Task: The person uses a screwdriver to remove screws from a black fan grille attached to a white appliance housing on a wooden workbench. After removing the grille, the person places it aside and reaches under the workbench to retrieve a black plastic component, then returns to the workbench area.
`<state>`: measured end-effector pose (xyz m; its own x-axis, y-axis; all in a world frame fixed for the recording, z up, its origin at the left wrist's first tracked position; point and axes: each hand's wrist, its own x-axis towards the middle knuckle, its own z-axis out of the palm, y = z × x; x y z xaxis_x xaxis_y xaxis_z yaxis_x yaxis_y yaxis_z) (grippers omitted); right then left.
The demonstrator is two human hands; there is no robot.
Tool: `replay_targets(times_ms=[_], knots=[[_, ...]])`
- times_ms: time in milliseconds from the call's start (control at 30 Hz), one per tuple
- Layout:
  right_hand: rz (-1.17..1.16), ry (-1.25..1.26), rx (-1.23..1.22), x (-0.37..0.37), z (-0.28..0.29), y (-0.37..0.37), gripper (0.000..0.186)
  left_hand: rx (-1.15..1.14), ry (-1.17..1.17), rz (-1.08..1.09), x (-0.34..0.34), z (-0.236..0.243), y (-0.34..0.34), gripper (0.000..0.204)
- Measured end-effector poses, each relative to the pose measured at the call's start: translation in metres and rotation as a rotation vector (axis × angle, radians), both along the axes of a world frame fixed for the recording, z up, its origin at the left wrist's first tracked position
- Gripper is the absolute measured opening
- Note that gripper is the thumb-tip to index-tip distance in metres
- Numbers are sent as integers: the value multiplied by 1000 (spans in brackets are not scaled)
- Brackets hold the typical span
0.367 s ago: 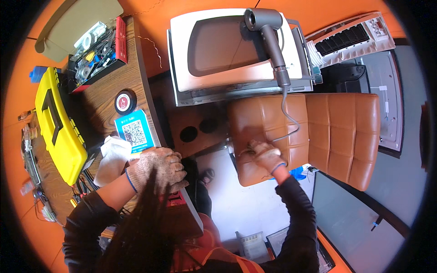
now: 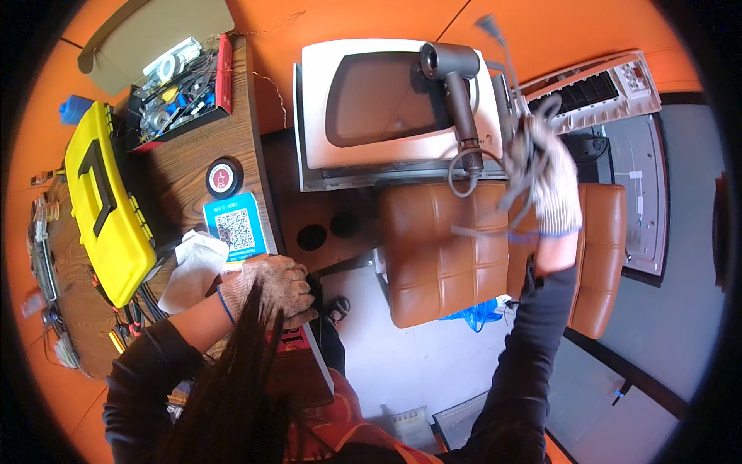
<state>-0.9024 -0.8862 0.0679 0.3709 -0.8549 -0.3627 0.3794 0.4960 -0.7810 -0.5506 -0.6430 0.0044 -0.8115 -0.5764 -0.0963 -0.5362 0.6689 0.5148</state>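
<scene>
My right hand (image 2: 553,174), in a white knit glove, is raised over the brown padded chair. Its fingers close on the grey power cord (image 2: 533,143) in loose loops, somewhat blurred; the plug end (image 2: 490,28) sticks up above. That cord leads to a dark grey hair dryer (image 2: 461,108) lying on a white appliance with a dark window (image 2: 321,147). My left hand (image 2: 274,290), in a soiled glove, rests at the edge of the wooden table (image 2: 185,201). Its fingers are curled and pressed together; what lies under them is hidden.
A yellow toolbox (image 2: 112,205), a box of small parts (image 2: 226,85), a round black tin (image 2: 224,178), a blue code card (image 2: 236,228) and crumpled white paper (image 2: 193,274) are on the table. The brown chair (image 2: 440,263) stands right; a white slatted panel (image 2: 645,85) lies behind.
My right hand has risen from the chair seat to beside the appliance, carrying the gathered cord, its plug swinging up. My left hand stays at the table edge.
</scene>
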Motion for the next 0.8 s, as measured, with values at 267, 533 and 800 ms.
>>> replay_targets(times_ms=[267,533,800], knots=[[-139,690,-263,81,-63,-112,45,152,-136,-70,1,4,1,25],[77,1658,-749,70,-21,-103,64,158,-170,-81,2,1,0,25],[95,522,-1033,38,-90,100,43,67,-92,-24,6,-12,16,11]])
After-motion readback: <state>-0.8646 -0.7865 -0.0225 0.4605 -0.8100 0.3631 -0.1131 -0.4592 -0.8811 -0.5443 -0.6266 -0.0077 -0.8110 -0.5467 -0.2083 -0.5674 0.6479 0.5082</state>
